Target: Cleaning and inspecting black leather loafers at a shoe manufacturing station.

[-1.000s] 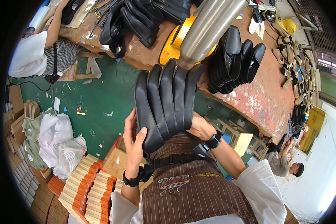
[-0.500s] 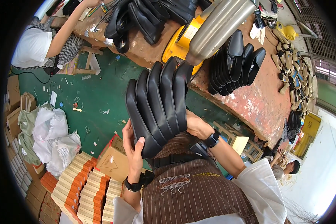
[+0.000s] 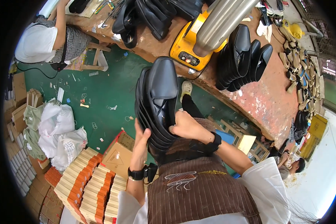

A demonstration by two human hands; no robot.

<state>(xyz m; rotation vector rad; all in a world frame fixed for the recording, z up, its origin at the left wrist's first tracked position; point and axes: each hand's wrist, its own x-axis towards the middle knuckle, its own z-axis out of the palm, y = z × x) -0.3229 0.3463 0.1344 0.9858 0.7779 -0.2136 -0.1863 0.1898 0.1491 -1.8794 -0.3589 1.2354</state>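
Observation:
Upright in front of my apron I carry a nested stack of black shoes, toes pointing away from me. The uppermost shoe faces me, so its smooth toe and open inside show; the others lie layered behind it to the left. My left hand grips the stack's left side near the heels, thumb toward me. On the other side my right hand is closed at the rim of the top shoe, fingers curled and partly hidden.
Beyond the stack is a worn workbench with a yellow machine with a metal cylinder and more black shoes. At lower left stand stacked shoe boxes, a carton and white sacks. A co-worker sits at upper left.
The shoe stack has turned from showing its side edges to showing the top shoe's toe and inside. My right hand has come round to that shoe's rim; my left stays at the side.

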